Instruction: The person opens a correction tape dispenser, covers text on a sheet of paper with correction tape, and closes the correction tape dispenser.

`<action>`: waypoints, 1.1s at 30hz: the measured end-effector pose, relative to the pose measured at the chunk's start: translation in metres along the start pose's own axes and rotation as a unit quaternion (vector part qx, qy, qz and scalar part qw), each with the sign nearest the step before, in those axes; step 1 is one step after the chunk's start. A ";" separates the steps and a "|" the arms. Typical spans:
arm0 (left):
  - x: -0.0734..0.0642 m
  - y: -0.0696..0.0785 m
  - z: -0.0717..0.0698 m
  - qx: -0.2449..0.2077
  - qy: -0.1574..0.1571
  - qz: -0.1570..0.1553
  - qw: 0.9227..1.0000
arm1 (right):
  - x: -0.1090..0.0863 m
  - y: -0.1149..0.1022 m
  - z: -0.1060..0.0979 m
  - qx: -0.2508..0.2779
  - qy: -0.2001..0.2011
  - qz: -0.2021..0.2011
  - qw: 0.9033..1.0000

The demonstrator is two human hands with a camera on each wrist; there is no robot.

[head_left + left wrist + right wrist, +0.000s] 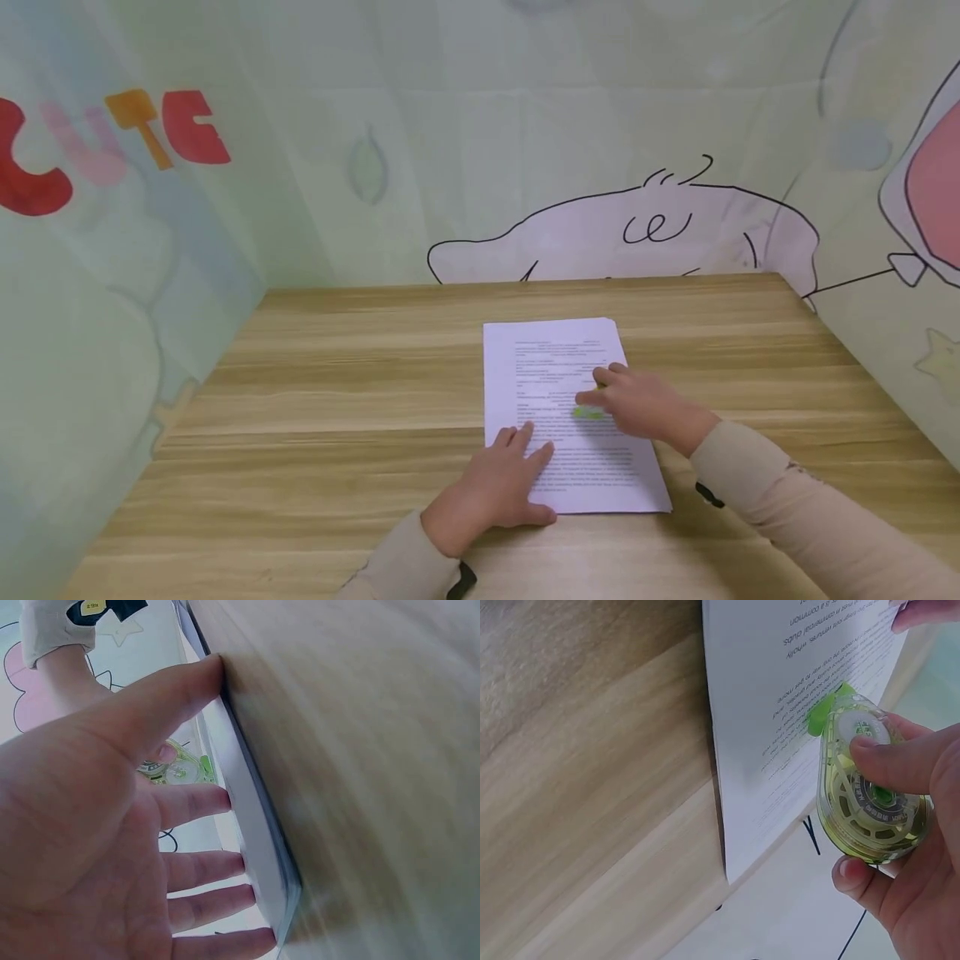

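Note:
A stack of printed paper [645,487] lies on the wooden table, text facing up. My left hand [498,483] rests on its lower left part with fingers spread. In the left wrist view, the thumb [176,694] touches the stack's near edge. My right hand [645,402] is over the right half of the page. It grips a clear green correction tape dispenser [874,802] between thumb and fingers. The dispenser's green tip end [829,709] is at the printed lines; exact contact with the paper cannot be told.
The wooden table [337,375] extends around the stack. A fabric backdrop [315,167] with cartoon drawings and coloured letters [195,129] stands behind the table and along its sides.

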State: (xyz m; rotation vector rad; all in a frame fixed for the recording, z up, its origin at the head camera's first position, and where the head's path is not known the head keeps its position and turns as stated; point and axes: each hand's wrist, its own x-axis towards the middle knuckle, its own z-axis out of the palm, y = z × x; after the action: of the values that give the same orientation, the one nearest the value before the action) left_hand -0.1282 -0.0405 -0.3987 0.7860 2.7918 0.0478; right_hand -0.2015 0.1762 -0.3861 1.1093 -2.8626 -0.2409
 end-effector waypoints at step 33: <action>0.002 0.000 0.002 0.017 0.004 0.000 1.000 | -0.015 0.015 0.007 -0.019 0.013 -0.008 1.000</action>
State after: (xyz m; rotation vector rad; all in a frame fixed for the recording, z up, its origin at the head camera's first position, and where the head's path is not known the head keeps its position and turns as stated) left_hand -0.1290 -0.0397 -0.4011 0.7947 2.8067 0.0033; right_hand -0.2011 0.1983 -0.3903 1.1195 -2.8168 -0.2777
